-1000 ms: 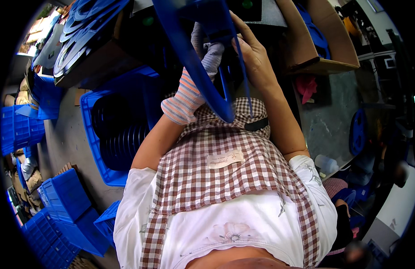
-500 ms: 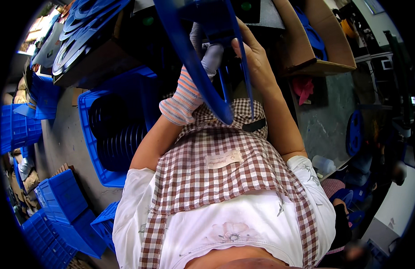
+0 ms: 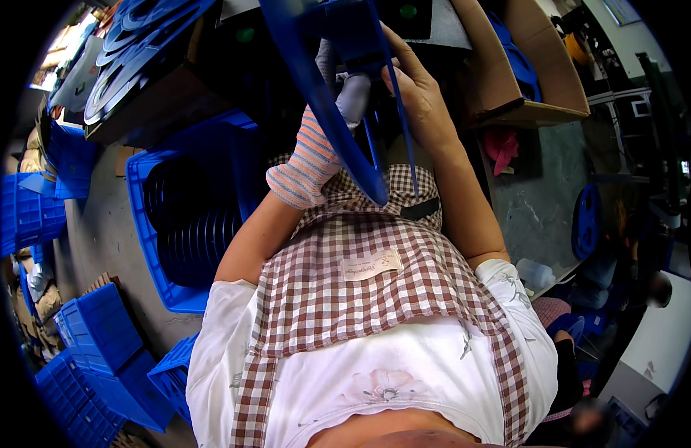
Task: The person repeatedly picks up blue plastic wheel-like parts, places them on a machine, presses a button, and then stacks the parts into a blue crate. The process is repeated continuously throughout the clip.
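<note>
A blue plastic reel (image 3: 327, 119) with two flanges is held up in front of my apron, edge-on to me and cut off by the top of the view. My left hand (image 3: 351, 101), in a grey glove with a striped cuff, grips it between the flanges; part of the fingers hides behind the near flange. Bare and on the other side, my right hand (image 3: 426, 104) holds the right flange, with the thumb against its edge and the fingers reaching up along it.
Left of me, a blue crate (image 3: 140, 224) holds several dark discs in rows. Blue discs (image 3: 140, 45) are piled upper left. At upper right stands an open carton (image 3: 558, 82) with blue reels. A pink cloth (image 3: 501, 149) hangs near it. Another person sits at lower right.
My right hand's fingers have shifted slightly up and left along the flange. The reel tilts marginally; my left hand stays nearly still.
</note>
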`<state>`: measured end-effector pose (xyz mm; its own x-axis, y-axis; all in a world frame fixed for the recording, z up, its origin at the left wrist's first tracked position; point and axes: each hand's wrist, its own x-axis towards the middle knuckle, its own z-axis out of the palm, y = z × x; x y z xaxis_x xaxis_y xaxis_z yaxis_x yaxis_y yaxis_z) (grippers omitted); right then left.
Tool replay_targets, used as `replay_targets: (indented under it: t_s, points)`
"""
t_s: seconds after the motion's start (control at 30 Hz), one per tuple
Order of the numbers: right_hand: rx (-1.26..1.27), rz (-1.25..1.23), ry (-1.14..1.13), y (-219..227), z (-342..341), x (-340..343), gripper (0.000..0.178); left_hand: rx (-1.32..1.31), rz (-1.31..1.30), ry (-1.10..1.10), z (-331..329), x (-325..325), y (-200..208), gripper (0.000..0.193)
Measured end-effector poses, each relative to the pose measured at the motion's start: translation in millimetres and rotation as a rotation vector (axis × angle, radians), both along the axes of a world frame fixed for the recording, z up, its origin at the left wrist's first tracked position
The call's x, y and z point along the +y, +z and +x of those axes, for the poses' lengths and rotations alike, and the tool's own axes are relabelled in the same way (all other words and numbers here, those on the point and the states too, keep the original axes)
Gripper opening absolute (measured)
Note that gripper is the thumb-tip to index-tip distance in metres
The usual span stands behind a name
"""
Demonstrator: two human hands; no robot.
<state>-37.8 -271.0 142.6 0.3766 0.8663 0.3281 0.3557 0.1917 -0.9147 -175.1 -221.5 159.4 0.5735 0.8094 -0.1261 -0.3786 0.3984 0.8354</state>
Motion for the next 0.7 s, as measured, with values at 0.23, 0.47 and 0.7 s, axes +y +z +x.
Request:
replay_targets:
  t_s: [0.23,0.47,0.7]
  points:
    - [-0.013,-0.019,-0.006,3,-2,-1,0.069,0.139,-0.135,0.004,0,-3,18,0.046]
    - [-0.114,-0.024,0.016,16,-6,-5,0.075,-0.165,0.448,-0.045,13,25,-52,0.075]
    - [-0.44,-0.131,-0.042,37,1,-17,0.073,0.238,0.731,-0.093,-20,14,-30,0.067]
